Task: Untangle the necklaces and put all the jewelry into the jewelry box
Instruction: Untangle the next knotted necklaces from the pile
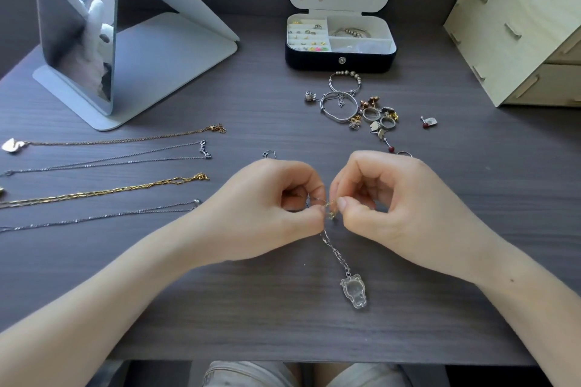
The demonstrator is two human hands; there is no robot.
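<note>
Status: mid-untangle, roughly halfway at best. Left hand (270, 207) and right hand (393, 204) both work the same knot (330, 210), a silver chain (334, 248) snagged with something gold, held just above the surface (251, 308). The fingers (344, 204) of each hand are curled and pinch the chain on either side of the knot, tips almost touching. The chain's clear pendant (353, 291) lies flat on the surface nearer the person, with the chain running up from it into the pinch. Done, by the look of it: four necklaces (110, 190) laid out straight and apart on the left, none crossing. Jewelry box (341, 61) sits open at the far side, with small earrings, rings and a beaded bracelet in its compartments and studs on the lid panel. Left to do: free this knot, then load everything, meaning the four necklaces, this chain, and the loose pile (361, 107) of bangles, rings and earrings just in front of the box. No necklace that I can make out in the box yet. Mirror (75, 41) and wooden drawer unit (518, 25) not involved.
</note>
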